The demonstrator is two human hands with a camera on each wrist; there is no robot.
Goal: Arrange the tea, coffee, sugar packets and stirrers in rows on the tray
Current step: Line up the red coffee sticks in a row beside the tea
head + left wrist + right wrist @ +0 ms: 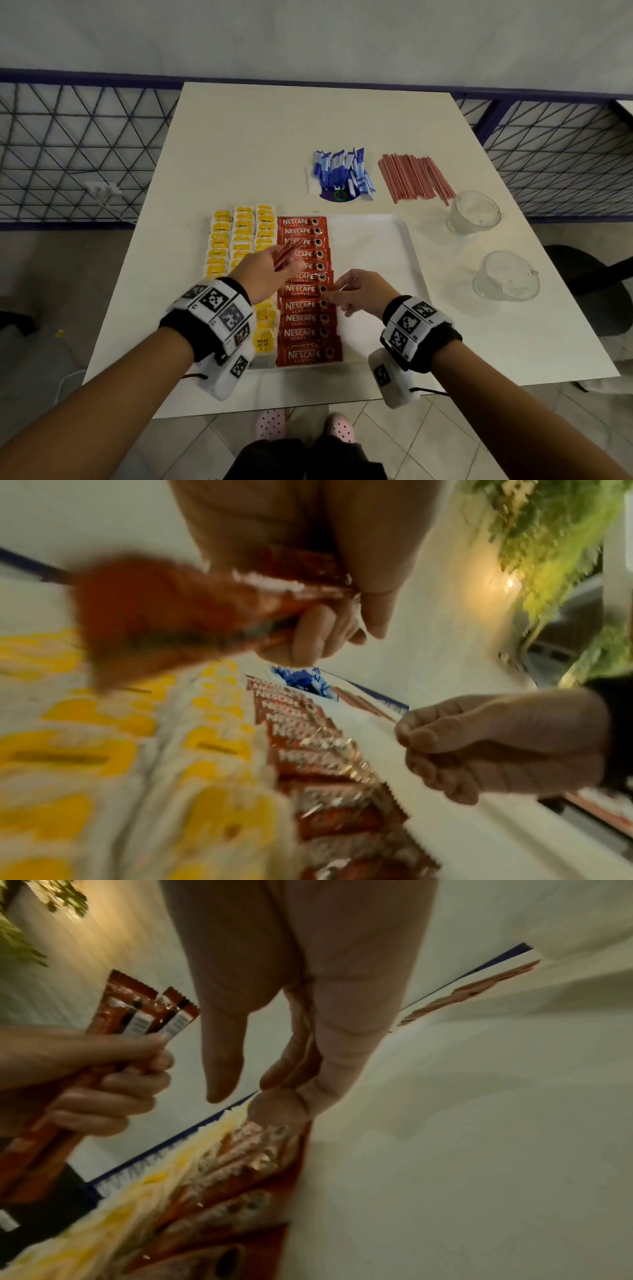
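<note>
A white tray (376, 246) holds three columns of yellow tea bags (243, 233) and one column of red coffee packets (301, 305). My left hand (267, 263) hovers over that column and grips a few spare coffee packets (286, 253), which also show in the wrist views (154, 620) (137, 1010). My right hand (356, 291) is at the column's right edge. Its fingers (274, 1110) are fairly straight and touch the end of a packet there, thumb apart. Blue sugar packets (342, 171) and red stirrers (414, 178) lie in piles on the table beyond the tray.
Two clear glass cups (474, 212) (507, 275) stand on the table right of the tray. The tray's right half is bare white. A dark chair (599, 274) sits off the table's right edge. A wire fence runs behind the table.
</note>
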